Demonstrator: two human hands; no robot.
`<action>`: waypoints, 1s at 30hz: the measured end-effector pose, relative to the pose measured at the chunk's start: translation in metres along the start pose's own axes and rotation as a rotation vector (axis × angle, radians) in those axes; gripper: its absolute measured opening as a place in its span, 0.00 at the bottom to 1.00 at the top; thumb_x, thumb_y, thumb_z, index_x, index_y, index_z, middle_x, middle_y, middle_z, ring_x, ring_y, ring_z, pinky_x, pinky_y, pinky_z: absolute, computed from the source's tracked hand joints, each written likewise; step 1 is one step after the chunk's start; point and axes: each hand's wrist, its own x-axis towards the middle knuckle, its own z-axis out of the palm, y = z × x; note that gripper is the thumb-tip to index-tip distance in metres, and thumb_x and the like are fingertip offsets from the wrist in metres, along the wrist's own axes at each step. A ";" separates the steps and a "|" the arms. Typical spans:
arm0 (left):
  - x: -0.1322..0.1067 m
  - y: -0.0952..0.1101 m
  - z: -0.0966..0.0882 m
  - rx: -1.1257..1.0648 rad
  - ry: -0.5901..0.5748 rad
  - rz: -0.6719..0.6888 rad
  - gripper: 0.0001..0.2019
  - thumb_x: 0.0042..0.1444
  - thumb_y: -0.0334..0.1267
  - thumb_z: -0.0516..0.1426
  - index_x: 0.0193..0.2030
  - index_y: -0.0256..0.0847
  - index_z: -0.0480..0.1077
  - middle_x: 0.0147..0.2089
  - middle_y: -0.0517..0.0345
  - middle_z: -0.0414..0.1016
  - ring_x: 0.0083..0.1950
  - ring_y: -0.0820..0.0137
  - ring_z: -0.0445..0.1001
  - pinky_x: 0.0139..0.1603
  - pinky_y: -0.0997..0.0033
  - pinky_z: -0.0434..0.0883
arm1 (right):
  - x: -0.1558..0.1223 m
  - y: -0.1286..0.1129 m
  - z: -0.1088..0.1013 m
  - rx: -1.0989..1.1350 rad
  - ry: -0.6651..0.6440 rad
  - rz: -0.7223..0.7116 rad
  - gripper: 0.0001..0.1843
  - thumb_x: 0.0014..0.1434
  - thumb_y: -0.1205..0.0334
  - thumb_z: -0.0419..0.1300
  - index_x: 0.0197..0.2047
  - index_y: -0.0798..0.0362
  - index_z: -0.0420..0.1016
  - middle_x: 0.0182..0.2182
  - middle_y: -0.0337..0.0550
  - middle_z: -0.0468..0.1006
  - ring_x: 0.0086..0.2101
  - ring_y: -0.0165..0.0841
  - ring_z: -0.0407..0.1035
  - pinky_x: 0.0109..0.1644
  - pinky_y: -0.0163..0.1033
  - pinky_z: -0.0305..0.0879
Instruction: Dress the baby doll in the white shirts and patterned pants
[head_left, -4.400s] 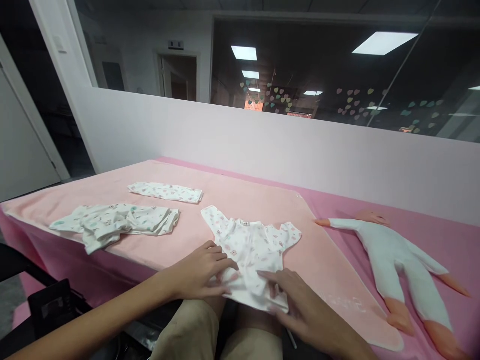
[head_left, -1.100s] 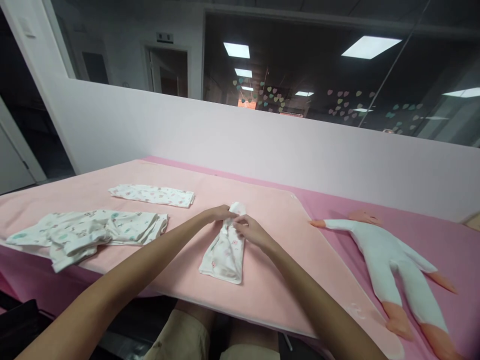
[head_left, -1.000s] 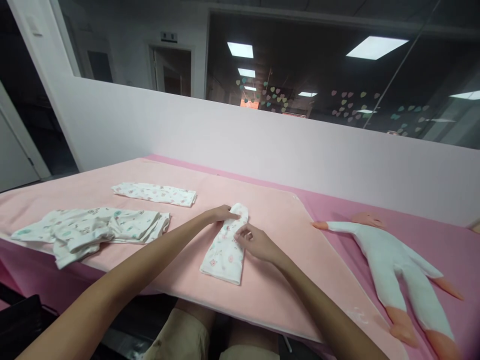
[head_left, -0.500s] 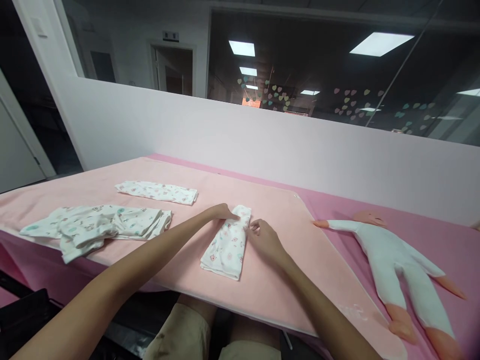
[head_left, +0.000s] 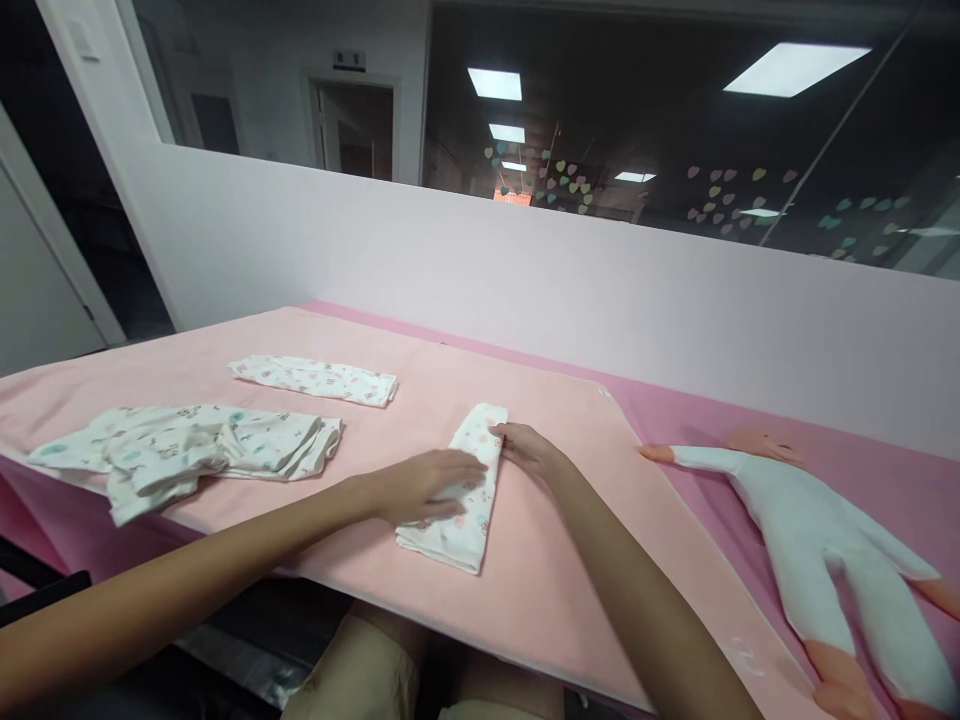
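A small white printed baby garment (head_left: 466,525) lies folded into a narrow strip on the pale pink mat (head_left: 570,560) in front of me. My left hand (head_left: 427,484) rests flat across the middle of the strip, fingers stretched out. My right hand (head_left: 525,447) sits at the strip's far right edge, fingers curled and pinching the fabric near its top end.
A folded printed garment (head_left: 315,379) lies farther back on the left. A crumpled printed garment (head_left: 187,450) lies near the left edge. A baby doll in white (head_left: 814,540) lies on the darker pink cover at right. A white partition wall stands behind the table.
The spread-out garment has been folded into a narrow strip. In the last half second my left hand slid from the strip's top end down onto its middle; my right hand moved up to the top edge.
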 end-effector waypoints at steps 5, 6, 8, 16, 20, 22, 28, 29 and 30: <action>-0.019 0.005 -0.002 -0.103 -0.193 -0.024 0.31 0.75 0.48 0.48 0.81 0.50 0.48 0.80 0.58 0.53 0.81 0.61 0.49 0.82 0.56 0.43 | -0.011 -0.006 0.013 0.084 0.065 -0.107 0.08 0.55 0.63 0.66 0.40 0.55 0.77 0.35 0.48 0.83 0.38 0.38 0.78 0.44 0.39 0.76; -0.019 0.005 -0.002 -0.126 -0.197 -0.036 0.31 0.75 0.49 0.48 0.80 0.50 0.48 0.80 0.58 0.52 0.81 0.61 0.49 0.82 0.56 0.42 | -0.016 -0.010 0.015 0.078 0.085 -0.136 0.10 0.56 0.62 0.66 0.42 0.55 0.77 0.36 0.47 0.83 0.39 0.38 0.78 0.44 0.39 0.75; -0.019 0.005 -0.003 -0.196 -0.167 -0.057 0.30 0.73 0.49 0.51 0.79 0.50 0.54 0.79 0.57 0.55 0.81 0.59 0.50 0.81 0.54 0.44 | -0.032 -0.018 0.020 0.064 0.113 -0.193 0.14 0.56 0.62 0.68 0.46 0.54 0.77 0.40 0.45 0.83 0.42 0.38 0.77 0.46 0.39 0.74; -0.030 -0.015 -0.007 -0.557 0.161 -0.487 0.19 0.63 0.54 0.60 0.47 0.39 0.78 0.47 0.50 0.83 0.47 0.60 0.80 0.50 0.63 0.75 | -0.133 -0.026 0.051 -0.497 0.049 -0.751 0.08 0.66 0.56 0.63 0.46 0.49 0.78 0.42 0.42 0.81 0.43 0.36 0.74 0.51 0.41 0.67; -0.028 -0.017 -0.007 -0.452 0.289 -0.620 0.22 0.65 0.59 0.55 0.46 0.40 0.74 0.47 0.50 0.81 0.48 0.59 0.78 0.51 0.61 0.73 | -0.163 0.003 0.063 -0.715 -0.015 -0.890 0.05 0.66 0.63 0.63 0.46 0.48 0.79 0.41 0.44 0.80 0.44 0.39 0.72 0.51 0.44 0.65; -0.023 -0.013 -0.006 -0.355 0.218 -0.664 0.26 0.63 0.63 0.54 0.48 0.41 0.75 0.49 0.49 0.81 0.53 0.55 0.76 0.55 0.58 0.70 | -0.172 0.016 0.068 -0.772 -0.105 -0.918 0.06 0.65 0.62 0.65 0.46 0.48 0.79 0.42 0.44 0.80 0.45 0.40 0.72 0.53 0.46 0.65; -0.004 -0.001 -0.012 -0.135 -0.057 -0.805 0.33 0.41 0.66 0.68 0.44 0.41 0.76 0.48 0.45 0.81 0.54 0.45 0.74 0.58 0.50 0.67 | -0.178 0.027 0.065 -0.708 0.083 -0.723 0.13 0.70 0.51 0.60 0.53 0.46 0.76 0.51 0.47 0.78 0.54 0.43 0.70 0.60 0.51 0.64; -0.002 0.002 -0.015 -0.223 -0.082 -0.826 0.32 0.41 0.65 0.69 0.44 0.41 0.76 0.48 0.46 0.82 0.53 0.46 0.76 0.57 0.51 0.68 | -0.176 0.028 0.064 -0.689 0.187 -0.673 0.20 0.67 0.50 0.63 0.59 0.47 0.73 0.57 0.49 0.76 0.58 0.46 0.67 0.64 0.54 0.63; 0.000 0.005 -0.019 -0.349 -0.098 -0.827 0.31 0.41 0.63 0.70 0.44 0.41 0.77 0.48 0.47 0.82 0.52 0.47 0.77 0.55 0.53 0.70 | -0.173 0.030 0.063 -0.667 0.267 -0.616 0.29 0.63 0.48 0.66 0.64 0.47 0.68 0.62 0.52 0.72 0.63 0.49 0.63 0.67 0.57 0.60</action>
